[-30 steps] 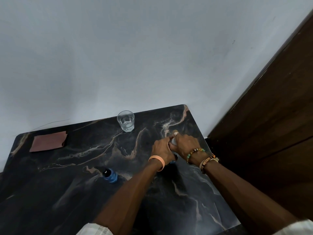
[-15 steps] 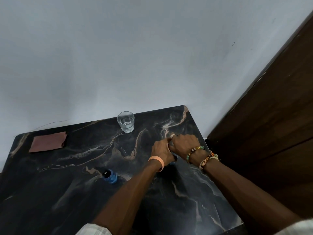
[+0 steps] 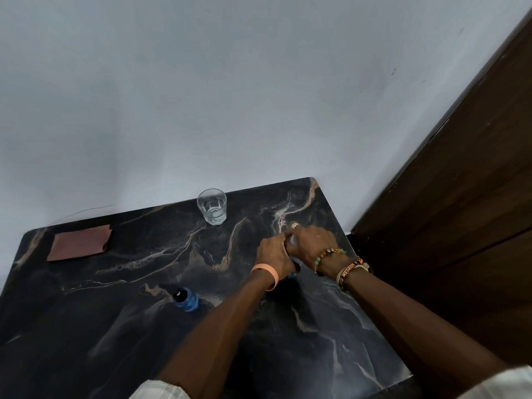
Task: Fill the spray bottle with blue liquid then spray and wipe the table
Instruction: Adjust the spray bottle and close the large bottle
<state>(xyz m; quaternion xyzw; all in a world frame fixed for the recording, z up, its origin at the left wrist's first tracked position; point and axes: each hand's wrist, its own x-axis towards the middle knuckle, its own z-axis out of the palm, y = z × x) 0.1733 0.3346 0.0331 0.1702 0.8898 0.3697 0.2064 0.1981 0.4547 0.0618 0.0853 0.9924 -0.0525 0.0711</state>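
While left hand [image 3: 273,254] and right hand [image 3: 312,243] clamp the spray bottle [image 3: 293,241], a clear glass [image 3: 212,207] tops the marble-veined table [image 3: 115,312].

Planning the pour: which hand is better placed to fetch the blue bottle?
Probably left. The left hand is nearer the blue bottle, which stands beside that forearm; the right hand sits beyond the spray bottle.

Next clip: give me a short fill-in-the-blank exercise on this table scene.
1. The folded brown cloth lies at the far ____ corner of the table.
2. The top of the small blue bottle is ____ in colour.
3. The peach wristband is on the ____ wrist.
4. The left hand and right hand grip the spray bottle near the table's ____ edge.
Missing words: left; black; left; right.
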